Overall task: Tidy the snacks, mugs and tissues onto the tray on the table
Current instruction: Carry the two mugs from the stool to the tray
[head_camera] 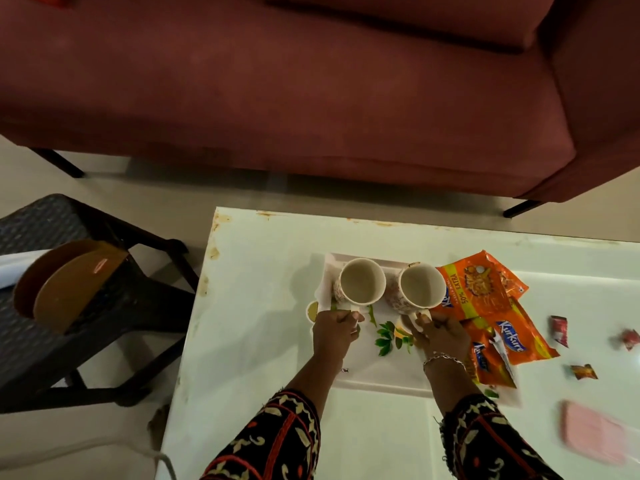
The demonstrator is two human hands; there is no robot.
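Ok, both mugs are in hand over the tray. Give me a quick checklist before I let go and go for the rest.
1. Left hand on left mug handle: ok.
2. Right hand on right mug handle: ok.
3. Mugs upright: ok.
4. Mug bases seated on tray: cannot tell.
5. Orange snack packets fully on tray: not ok, they overhang its right edge.
6. Small wrappers and pink item on tray: not ok.

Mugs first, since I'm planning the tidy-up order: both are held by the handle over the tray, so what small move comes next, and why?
Probably let go of both handles. The left hand and right hand each grip a mug, the left mug and right mug appear to stand upright at the tray's far end, and small wrappers remain loose on the table.
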